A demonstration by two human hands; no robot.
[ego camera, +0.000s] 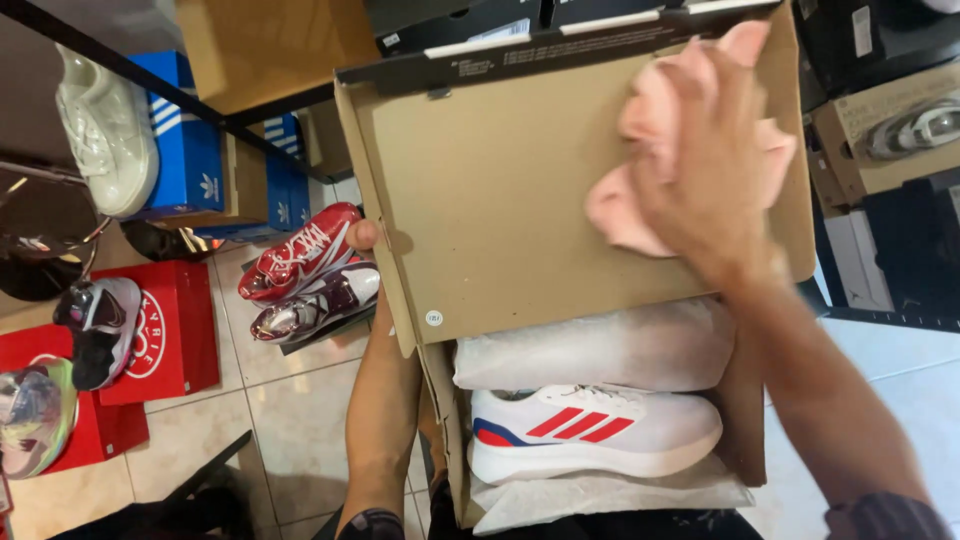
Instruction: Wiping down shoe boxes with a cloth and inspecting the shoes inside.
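An open cardboard shoe box (745,430) rests in front of me with its lid (480,200) raised upright. My right hand (710,170) presses a pink cloth (640,190) against the inside of the lid, near its upper right. My left hand (362,236) grips the lid's left edge from behind; only a thumb shows. Inside the box lies a white sneaker (590,430) with red stripes and a blue heel patch, on white tissue paper (600,350) that also covers something behind it.
On the tiled floor (290,400) to the left sit a red pair of shoes (305,270), red boxes (170,330) with shoes on top, and blue boxes (185,140) under a white sneaker (105,125). A black shelf rail (130,75) crosses above. Dark and brown boxes (880,140) stand at right.
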